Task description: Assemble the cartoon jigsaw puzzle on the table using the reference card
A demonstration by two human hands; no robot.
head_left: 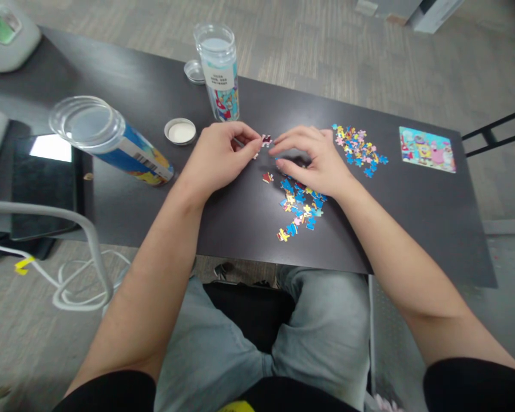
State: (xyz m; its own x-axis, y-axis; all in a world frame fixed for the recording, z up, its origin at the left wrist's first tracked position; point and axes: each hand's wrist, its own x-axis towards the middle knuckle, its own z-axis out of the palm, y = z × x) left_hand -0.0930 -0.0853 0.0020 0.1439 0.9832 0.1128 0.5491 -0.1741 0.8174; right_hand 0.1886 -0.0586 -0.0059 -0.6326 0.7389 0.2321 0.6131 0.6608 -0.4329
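Observation:
My left hand [221,154] rests on the dark table [433,217], its fingers pinched on a small red-and-white puzzle piece [266,139]. My right hand [313,157] lies just right of it, fingers curled down over the top of a heap of loose puzzle pieces [298,209]; whether it grips one is hidden. A single red piece [268,177] lies between the hands. A second heap of pieces [358,149] sits to the right of my right hand.
A printed cartoon picture card [427,149] lies at the far right. An upright clear tube [218,71] stands behind the hands, with a clear lid [194,71] and a white cap [180,131] nearby. Another tube [111,140] lies tilted at left. A tablet [43,183] rests by the left edge.

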